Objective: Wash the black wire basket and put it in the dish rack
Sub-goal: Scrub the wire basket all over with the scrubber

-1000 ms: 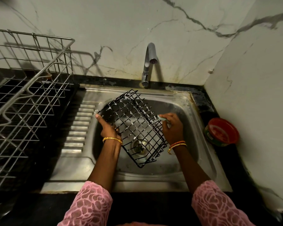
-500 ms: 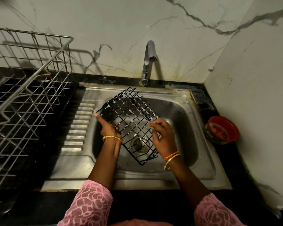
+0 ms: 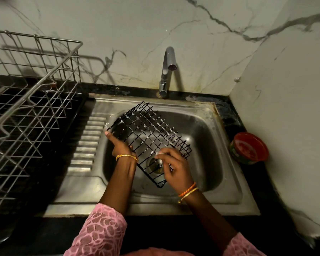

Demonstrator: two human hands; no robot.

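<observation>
table (image 3: pixel 251 183): black stone, meeting marble walls behind and at right
sink (image 3: pixel 227 198): steel, set into the table, ribbed drainboard on its left
dish rack (image 3: pixel 31 100): bare wire, standing left of the sink
red container (image 3: pixel 249 147): round, right of the sink

White marble wall panels (image 3: pixel 137 24) with grey veins are meeting in a corner at the right, catching dim, warm light. A curved chrome tap (image 3: pixel 167 71) is standing at the wall's foot, casting a shadow behind it. A black stone tabletop (image 3: pixel 227 109) is framing a stainless steel sink (image 3: pixel 207 130) with a ribbed drainboard. A round red-lidded tin (image 3: pixel 249 147) is sitting beside the right wall.
</observation>
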